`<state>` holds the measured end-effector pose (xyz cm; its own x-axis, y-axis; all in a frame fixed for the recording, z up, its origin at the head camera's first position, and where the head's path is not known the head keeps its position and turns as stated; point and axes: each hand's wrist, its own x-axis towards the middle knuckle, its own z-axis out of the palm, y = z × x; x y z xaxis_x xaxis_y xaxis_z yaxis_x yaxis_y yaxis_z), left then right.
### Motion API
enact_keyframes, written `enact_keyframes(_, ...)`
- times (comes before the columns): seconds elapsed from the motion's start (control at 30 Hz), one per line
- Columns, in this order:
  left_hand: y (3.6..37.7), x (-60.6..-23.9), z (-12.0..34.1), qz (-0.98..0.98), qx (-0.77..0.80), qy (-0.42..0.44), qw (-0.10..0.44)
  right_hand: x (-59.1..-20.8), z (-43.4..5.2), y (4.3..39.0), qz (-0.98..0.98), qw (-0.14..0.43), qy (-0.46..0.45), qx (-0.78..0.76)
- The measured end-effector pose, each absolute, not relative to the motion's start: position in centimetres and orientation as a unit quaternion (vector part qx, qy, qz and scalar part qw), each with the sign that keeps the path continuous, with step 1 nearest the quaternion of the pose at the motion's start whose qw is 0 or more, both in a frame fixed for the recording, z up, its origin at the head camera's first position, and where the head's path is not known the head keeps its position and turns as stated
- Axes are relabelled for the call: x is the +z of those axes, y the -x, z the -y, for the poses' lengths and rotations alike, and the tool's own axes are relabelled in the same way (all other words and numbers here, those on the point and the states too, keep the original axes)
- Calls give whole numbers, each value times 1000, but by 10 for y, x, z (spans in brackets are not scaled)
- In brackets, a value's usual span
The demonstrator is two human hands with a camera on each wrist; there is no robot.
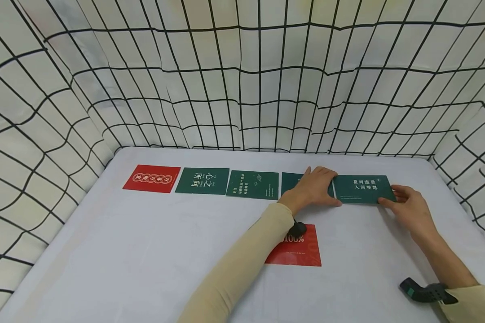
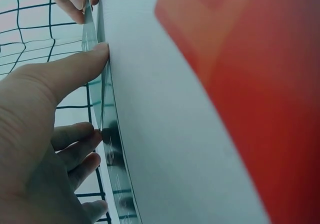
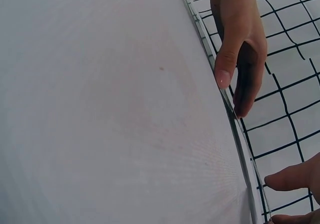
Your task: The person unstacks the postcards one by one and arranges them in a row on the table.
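A row of cards lies across the white table (image 1: 145, 251): a red card (image 1: 151, 178), then several green ones (image 1: 202, 181). My left hand (image 1: 319, 184) lies flat on the fourth card (image 1: 290, 180), its thumb against the left edge of the rightmost green card (image 1: 363, 189). My right hand (image 1: 396, 197) pinches that card's right corner between thumb and fingers. In the left wrist view my left hand (image 2: 98, 91) presses the green cards' (image 2: 112, 149) edge. In the right wrist view my right hand (image 3: 231, 95) grips the thin card edge (image 3: 240, 134).
A red card marked 100% (image 1: 301, 251) lies nearer to me, partly under my left forearm, and shows large in the left wrist view as a red card (image 2: 260, 84). White cloth with a black grid (image 1: 242, 89) walls the table on three sides.
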<state>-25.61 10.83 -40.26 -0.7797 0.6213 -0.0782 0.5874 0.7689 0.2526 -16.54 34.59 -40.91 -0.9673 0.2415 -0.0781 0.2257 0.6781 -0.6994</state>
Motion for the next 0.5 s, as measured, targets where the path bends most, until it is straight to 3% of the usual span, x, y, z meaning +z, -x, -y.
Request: enact_keyframes(0.5, 253, -402, -108, -936, 110, -325, 78, -408, -342, 168, 924, 18, 117, 364)
